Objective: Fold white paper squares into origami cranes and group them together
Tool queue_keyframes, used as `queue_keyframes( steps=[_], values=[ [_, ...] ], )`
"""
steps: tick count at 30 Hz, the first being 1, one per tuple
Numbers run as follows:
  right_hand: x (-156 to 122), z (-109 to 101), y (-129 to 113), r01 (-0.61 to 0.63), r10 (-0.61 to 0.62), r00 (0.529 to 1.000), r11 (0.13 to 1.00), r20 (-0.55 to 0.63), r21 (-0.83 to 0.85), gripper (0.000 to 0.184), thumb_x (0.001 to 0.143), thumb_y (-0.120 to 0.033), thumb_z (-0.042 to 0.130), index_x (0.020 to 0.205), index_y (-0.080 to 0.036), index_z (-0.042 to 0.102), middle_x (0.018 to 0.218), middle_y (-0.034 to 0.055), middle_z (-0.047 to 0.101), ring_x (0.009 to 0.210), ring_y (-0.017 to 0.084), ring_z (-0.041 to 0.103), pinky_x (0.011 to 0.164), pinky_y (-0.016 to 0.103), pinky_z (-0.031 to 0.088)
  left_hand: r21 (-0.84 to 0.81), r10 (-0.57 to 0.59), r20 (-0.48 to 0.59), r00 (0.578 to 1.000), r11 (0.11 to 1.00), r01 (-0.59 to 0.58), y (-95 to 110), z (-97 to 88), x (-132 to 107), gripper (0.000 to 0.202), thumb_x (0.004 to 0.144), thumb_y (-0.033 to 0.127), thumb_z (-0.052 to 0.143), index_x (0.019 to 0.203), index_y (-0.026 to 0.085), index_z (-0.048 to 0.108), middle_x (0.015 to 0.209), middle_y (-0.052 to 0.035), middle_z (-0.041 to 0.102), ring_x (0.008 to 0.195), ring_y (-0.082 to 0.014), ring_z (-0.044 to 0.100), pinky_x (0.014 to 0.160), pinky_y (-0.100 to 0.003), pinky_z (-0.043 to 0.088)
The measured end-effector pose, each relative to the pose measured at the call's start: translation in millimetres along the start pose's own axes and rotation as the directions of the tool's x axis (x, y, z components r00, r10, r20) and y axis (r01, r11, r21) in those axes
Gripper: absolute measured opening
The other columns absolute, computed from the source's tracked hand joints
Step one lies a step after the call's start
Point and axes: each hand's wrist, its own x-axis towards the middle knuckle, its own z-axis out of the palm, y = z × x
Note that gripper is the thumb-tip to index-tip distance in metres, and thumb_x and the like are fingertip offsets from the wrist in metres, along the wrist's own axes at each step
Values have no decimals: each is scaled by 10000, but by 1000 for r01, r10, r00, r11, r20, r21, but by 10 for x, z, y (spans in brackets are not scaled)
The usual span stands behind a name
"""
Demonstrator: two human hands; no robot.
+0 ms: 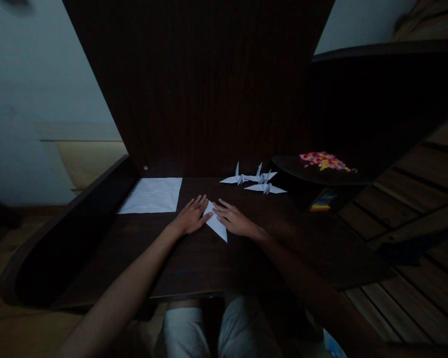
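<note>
A folded piece of white origami paper [218, 227] lies on the dark tabletop, one pointed corner toward me. My left hand [192, 215] rests flat at its left edge, fingers stretched out, with the thumb reaching onto the paper. From the right, my right hand [234, 219] lies over the paper's upper right side with its fingers spread. Both hands partly cover the fold, so its full outline is hidden. Just beyond them stand several white paper cranes [266, 188].
White paper sheets [151, 195] lie flat at the back left of the desk [127, 258]. A curved shelf [302, 171] at the right bears a heap of small pink, red and yellow pieces [324, 160]. A dark upright panel [194, 89] closes off the back.
</note>
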Motion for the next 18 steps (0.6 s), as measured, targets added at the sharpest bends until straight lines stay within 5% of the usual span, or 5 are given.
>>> queue_keyframes(
  steps=[4, 10, 18],
  values=[
    [-20, 14, 18, 8, -6, 998, 1000, 70, -26, 473, 951, -325, 361, 1398, -175, 388, 1500, 89, 291, 1419, 263, 142, 1136, 488, 193, 15, -41, 14, 999, 999, 41, -15, -26, 14, 650, 923, 517, 240, 1424, 111, 313, 1501, -145, 275, 1404, -271, 198, 1126, -452, 162],
    [-8, -6, -33, -140, 140, 990, 990, 24, -2, 490, 938, -351, 382, 1368, -124, 438, 1465, 140, 352, 1409, 282, 181, 1135, 475, 207, 11, -66, 48, 997, 998, 65, -58, -70, 8, 861, 810, 708, 314, 1449, 133, 264, 1514, -120, 247, 1408, -308, 166, 1127, -465, 146],
    [55, -64, -83, -188, 234, 962, 940, -140, 284, 392, 794, -196, 585, 1185, -170, 587, 1202, 115, 623, 1151, 231, 557, 1015, 425, 407, -34, -63, 33, 998, 997, 64, -60, -63, -18, 971, 730, 755, 410, 1458, 138, 228, 1507, -135, 263, 1404, -314, 181, 1129, -487, 124]
  ],
)
